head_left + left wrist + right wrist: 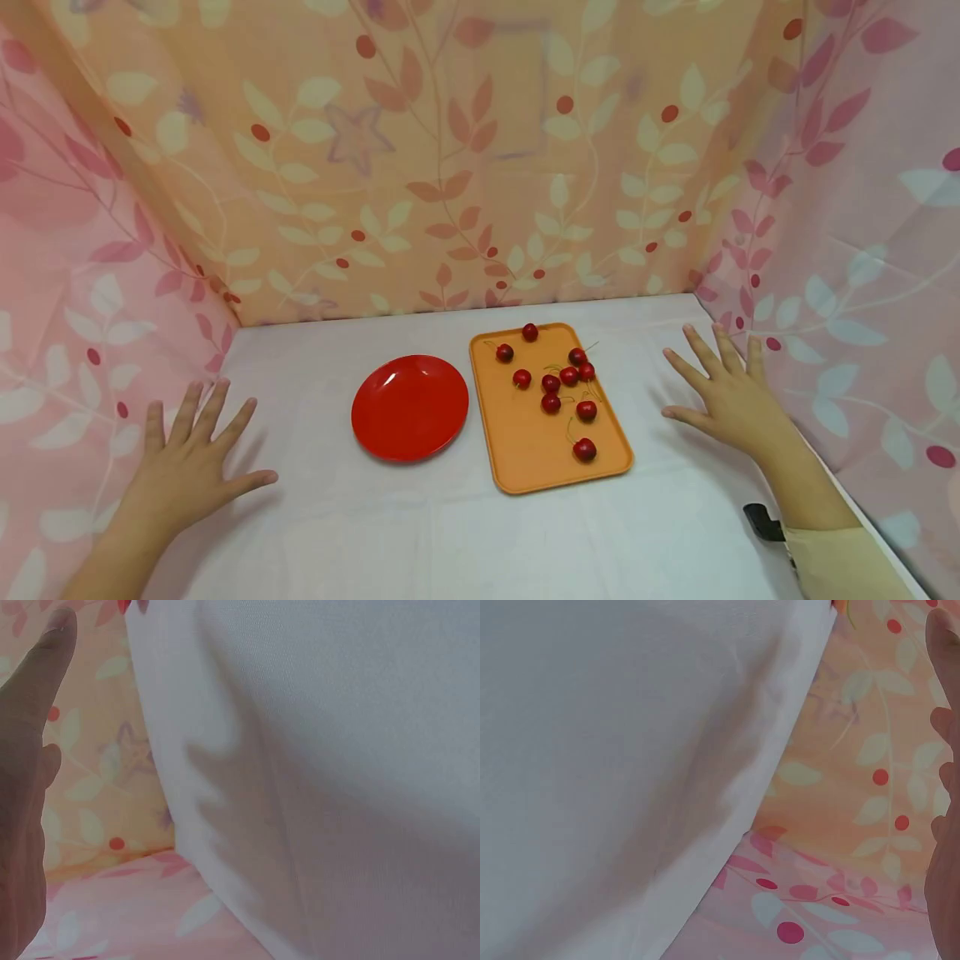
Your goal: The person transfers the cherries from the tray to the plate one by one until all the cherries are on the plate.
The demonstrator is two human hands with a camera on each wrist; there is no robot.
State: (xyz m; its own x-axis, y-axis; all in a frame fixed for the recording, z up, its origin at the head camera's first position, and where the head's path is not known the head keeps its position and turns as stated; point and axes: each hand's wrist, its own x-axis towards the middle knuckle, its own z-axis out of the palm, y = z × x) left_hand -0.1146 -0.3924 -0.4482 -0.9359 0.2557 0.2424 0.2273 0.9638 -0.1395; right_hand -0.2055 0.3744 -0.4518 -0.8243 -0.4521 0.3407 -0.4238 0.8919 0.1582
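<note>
My left hand (180, 475) hovers over the left side of the table, fingers spread and holding nothing. A round red plate (410, 408) lies to its right. Just right of the plate is an orange rectangular tray (525, 454), with several dark red cherries scattered on it, mostly toward its back and right side. One cherry (584, 450) sits nearest the front, its thin stem pointing up. On the far right my right hand (738, 404) is held with its fingers spread, apart from the tray. In the left wrist view the left thumb (45, 667) shows at the left edge.
A white cloth (360, 533) covers the table. Leaf-patterned curtains enclose it, with an orange one (450, 167) behind and pink ones at the left (90, 275) and right (862, 250). A black strap piece (763, 523) shows by the right wrist.
</note>
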